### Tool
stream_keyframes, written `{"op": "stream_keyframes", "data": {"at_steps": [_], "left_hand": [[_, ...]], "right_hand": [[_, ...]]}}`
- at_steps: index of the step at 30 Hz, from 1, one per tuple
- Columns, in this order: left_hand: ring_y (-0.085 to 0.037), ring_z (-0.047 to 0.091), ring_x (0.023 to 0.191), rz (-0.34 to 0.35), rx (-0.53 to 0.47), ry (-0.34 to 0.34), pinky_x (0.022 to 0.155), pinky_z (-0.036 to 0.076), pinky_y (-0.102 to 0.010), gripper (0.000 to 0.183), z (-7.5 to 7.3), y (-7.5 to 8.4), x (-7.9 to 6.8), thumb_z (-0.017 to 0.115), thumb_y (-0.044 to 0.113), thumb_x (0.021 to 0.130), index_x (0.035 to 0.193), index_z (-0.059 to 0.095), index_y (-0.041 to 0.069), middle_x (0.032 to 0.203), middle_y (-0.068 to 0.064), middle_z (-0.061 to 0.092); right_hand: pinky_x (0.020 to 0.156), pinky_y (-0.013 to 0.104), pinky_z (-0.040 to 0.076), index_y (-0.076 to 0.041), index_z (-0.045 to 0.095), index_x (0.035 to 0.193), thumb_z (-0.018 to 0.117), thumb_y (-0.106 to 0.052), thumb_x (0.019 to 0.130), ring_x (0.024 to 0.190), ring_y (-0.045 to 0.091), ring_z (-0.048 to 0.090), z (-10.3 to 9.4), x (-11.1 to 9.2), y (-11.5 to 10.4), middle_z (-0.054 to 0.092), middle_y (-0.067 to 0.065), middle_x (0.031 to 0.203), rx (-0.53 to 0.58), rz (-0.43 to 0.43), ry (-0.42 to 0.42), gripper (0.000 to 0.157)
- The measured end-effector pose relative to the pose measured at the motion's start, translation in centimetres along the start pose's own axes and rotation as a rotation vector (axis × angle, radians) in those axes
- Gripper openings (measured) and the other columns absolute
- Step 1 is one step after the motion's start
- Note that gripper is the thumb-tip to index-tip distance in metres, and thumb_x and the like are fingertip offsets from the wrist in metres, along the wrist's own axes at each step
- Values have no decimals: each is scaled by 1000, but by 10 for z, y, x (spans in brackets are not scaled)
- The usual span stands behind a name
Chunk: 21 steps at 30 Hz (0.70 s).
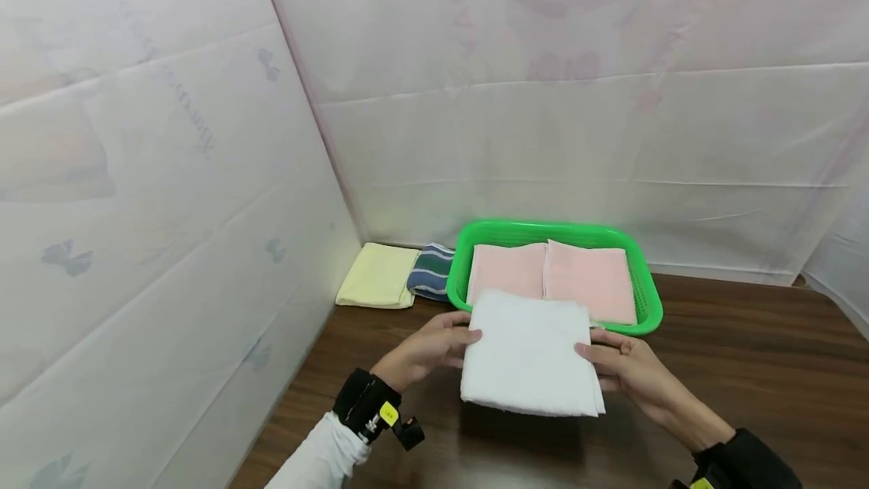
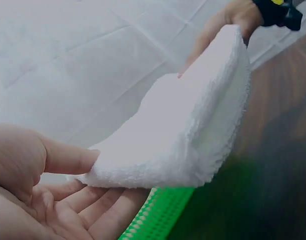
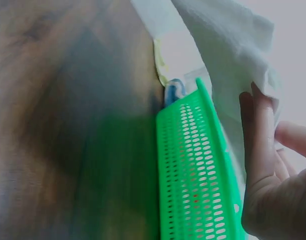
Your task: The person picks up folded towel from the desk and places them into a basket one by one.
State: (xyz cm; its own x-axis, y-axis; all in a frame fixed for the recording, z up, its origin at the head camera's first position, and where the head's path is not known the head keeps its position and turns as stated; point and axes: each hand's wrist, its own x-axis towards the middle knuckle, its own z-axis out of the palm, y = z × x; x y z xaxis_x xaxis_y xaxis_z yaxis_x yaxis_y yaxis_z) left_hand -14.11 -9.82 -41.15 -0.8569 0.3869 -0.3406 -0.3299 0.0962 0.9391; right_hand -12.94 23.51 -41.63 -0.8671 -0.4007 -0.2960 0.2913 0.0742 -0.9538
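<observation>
A folded white towel (image 1: 529,357) is held up level between both hands, in front of a green basket (image 1: 650,300). My left hand (image 1: 434,345) pinches its left edge, thumb on top and fingers beneath, as the left wrist view also shows. At the opposite edge my right hand (image 1: 631,372) grips the towel the same way; in the right wrist view the fingers (image 3: 260,135) reach under the cloth. Two folded pink towels (image 1: 591,278) lie side by side in the basket, their near part overlapped by the white towel in the head view.
Left of the basket lie a folded yellow towel (image 1: 376,275) and a blue, green and white striped towel (image 1: 431,272). White sheeting walls (image 1: 543,142) stand behind and to the left of the dark wooden table (image 1: 733,345).
</observation>
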Motion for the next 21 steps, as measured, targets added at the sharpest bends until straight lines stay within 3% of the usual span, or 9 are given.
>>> {"op": "stream_keyframes", "data": {"at_steps": [4, 9, 11, 14, 16, 21], "left_hand": [[-23, 70, 112, 9, 48, 46, 101, 55, -48, 54, -8, 16, 14, 57, 21, 105, 154, 41, 5, 129, -15, 67], [-28, 65, 119, 2, 154, 120, 102, 54, -48, 59, -14, 41, 35, 58, 22, 105, 158, 35, 7, 133, -18, 63], [-32, 63, 123, 1, 188, 138, 102, 54, -49, 58, -17, 53, 43, 56, 20, 106, 158, 34, 6, 136, -20, 60], [-37, 59, 128, -7, 227, 175, 103, 54, -51, 58, -22, 71, 57, 55, 18, 106, 159, 33, 6, 143, -22, 55], [-39, 58, 130, -9, 244, 206, 104, 53, -52, 58, -26, 80, 68, 55, 16, 106, 159, 32, 5, 146, -22, 52], [-40, 56, 131, -38, 271, 285, 108, 50, -52, 54, -32, 86, 89, 53, 11, 106, 156, 37, 2, 148, -23, 50]], "right_hand": [[86, 34, 62, 9, 28, 155, 62, -28, 104, 96, 7, 74, 2, 12, -16, 73, -7, 111, -45, -42, 67, 72], [84, 31, 62, 12, 28, 155, 63, -28, 103, 93, 4, 73, -2, 34, -43, 62, 23, 137, -164, -78, 137, 75], [81, 30, 63, 12, 28, 155, 64, -26, 102, 89, 5, 73, -4, 45, -55, 63, 26, 135, -207, -67, 156, 75], [80, 28, 62, 13, 30, 154, 64, -21, 102, 85, 5, 74, -6, 62, -73, 71, 17, 119, -239, -55, 156, 70], [80, 27, 62, 14, 32, 153, 63, -17, 103, 83, 5, 73, -6, 73, -83, 71, 21, 120, -254, -49, 151, 67], [83, 28, 61, 16, 32, 151, 60, -12, 103, 80, -1, 68, -4, 97, -98, 46, 35, 149, -331, -21, 155, 62]]}}
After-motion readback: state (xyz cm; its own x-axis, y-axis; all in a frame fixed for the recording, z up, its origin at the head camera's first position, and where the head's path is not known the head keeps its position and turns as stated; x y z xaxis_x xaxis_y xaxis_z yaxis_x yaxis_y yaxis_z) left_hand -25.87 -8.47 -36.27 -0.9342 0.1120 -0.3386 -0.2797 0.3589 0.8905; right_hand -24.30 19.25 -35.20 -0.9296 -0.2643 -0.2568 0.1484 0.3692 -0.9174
